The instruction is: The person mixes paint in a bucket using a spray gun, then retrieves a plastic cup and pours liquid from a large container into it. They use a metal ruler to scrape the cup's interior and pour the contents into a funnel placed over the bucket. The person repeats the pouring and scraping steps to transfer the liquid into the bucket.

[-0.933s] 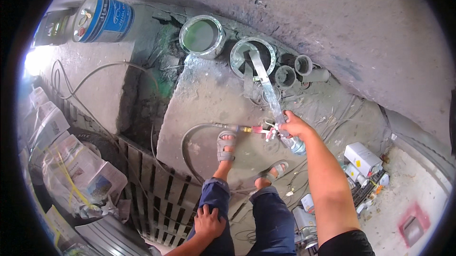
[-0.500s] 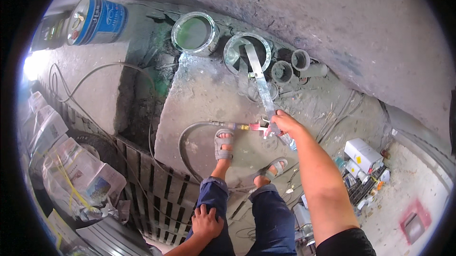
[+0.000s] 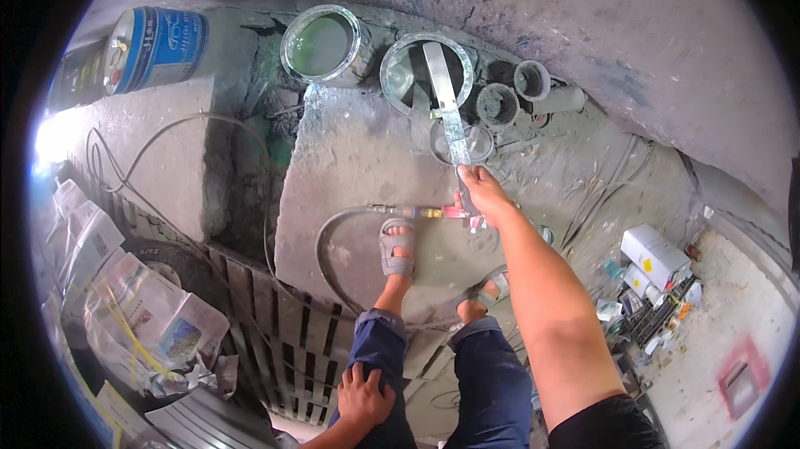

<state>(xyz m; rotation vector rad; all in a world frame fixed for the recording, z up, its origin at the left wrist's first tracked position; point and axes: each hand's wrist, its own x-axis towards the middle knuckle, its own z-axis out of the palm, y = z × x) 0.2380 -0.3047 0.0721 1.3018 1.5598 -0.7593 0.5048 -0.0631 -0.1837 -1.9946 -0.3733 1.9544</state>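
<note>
My right hand [image 3: 483, 193] is closed round the lower end of a long, flat metal strip [image 3: 446, 99], its upper part bright and its lower part smeared with paint. The strip's far end is over the mouth of an open round can [image 3: 386, 78] with a paint-crusted rim; I cannot tell whether it touches the can. Left of that can stands another open can [image 3: 286, 55] with greenish-grey contents. Several small paint-stained cups [image 3: 497, 105] stand to its right. My left hand [image 3: 365, 399] holds nothing and lies on my left knee, fingers spread.
A grey hose [image 3: 323, 249] curves across the floor to a brass and red fitting [image 3: 450, 211] beside my right hand. A blue can [image 3: 171, 40] lies at upper left, above paper-wrapped items [image 3: 154, 311]. White boxes [image 3: 654, 253] and clutter lie at right. Slatted grating [image 3: 287, 332] runs lower left.
My right hand has moved slightly left and away from me, and the strip's far end has risen a little in the picture. My left hand stays on the knee.
</note>
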